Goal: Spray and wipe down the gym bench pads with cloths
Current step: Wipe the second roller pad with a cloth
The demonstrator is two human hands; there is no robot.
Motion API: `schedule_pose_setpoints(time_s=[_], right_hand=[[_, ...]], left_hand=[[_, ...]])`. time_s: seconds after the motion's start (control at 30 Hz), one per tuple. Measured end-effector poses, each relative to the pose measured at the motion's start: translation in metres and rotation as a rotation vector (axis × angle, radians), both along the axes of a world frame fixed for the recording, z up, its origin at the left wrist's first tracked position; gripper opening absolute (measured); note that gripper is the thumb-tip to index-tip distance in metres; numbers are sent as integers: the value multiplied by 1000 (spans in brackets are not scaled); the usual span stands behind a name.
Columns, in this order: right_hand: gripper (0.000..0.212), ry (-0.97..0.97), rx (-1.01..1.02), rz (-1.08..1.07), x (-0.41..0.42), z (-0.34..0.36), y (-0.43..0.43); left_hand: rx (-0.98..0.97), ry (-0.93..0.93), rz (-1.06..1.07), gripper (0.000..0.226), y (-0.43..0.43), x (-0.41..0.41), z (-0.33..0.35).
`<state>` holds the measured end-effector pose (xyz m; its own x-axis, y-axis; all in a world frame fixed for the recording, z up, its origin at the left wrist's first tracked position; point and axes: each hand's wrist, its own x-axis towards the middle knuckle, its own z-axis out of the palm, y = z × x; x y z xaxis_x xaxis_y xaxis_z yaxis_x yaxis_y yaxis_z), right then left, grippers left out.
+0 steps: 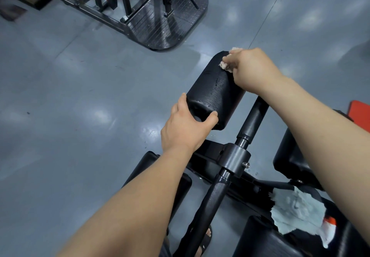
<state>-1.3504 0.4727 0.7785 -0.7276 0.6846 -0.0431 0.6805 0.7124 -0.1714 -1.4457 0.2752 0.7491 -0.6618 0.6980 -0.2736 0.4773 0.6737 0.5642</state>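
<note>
A black cylindrical roller pad (215, 85) of the gym bench sticks out over the floor in the middle of the view, its skin cracked and flecked with droplets. My left hand (185, 128) grips the pad's near end, thumb over the end face. My right hand (253, 69) presses a small pinkish cloth (225, 64) against the pad's far top edge. A pale blue-grey cloth (298, 210) lies on a black pad at lower right, with a white and orange spray bottle (329, 229) partly hidden beneath it.
The bench's black steel post (228, 176) runs from the roller toward me between other black pads (290, 162). A black machine with a tread-plate base (168, 22) stands ahead on the grey floor. An orange pad edge (360, 114) shows at right. My sandalled foot (206, 238) is below.
</note>
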Motion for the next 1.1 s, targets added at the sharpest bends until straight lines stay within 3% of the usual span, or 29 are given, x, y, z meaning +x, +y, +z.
schedule_pose_setpoints(time_s=[0.13,0.33,0.53,0.6,0.73,0.9,1.1], right_hand=[[35,36,-62,-13,7,10,-19],[36,25,-131,185,7,15,-53],[44,86,-95,-176,-8,8,-1],[45,67,-92,-208,-12,7,6],[33,39,-41,-11,-14,8,-25],[44,66,-148,242,0,12,-57],[43,55,-96,-82,-7,12,1]], left_hand=[[-17,2,0,95,2,1,0],[-17,1,6,90,3,1,-1],[-17,2,6,92,2,1,-1],[-14,2,6,92,2,1,-1],[-19,8,10,91,2,0,-2],[-16,-2,0,85,2,1,2],[-3,-1,0,87,1,0,3]])
